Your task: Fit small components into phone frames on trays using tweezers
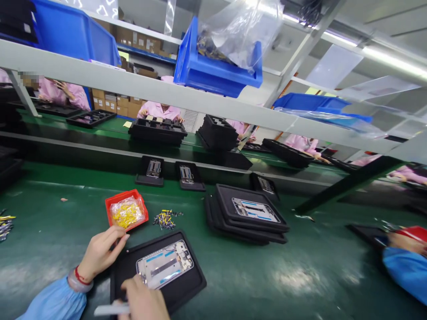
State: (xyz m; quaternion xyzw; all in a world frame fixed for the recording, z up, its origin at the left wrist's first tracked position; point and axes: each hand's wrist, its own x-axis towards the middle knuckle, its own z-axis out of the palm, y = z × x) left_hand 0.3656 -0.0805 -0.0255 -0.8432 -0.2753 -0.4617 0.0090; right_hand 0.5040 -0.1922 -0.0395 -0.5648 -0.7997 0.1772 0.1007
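Observation:
My left hand (102,252) hovers at the near edge of a red bin (144,212), its fingers curled in towards the thumb. Whatever it pinches, if anything, is too small to make out. The bin holds a clear plastic bag of small yellow parts (128,214). My right hand (143,298) grips a light grey stick-like tool (111,310), whose working end is hidden. That hand lies over the near corner of a phone frame (168,263) with blue strips, which rests on a black foam tray (191,284).
Beside the bin lies a pile of small yellow and dark parts (166,219). Stacked black trays (247,235) carry another phone frame (256,210). A co-worker's blue sleeve (405,271) is at the right. Blue bins (216,75) sit on a shelf overhead.

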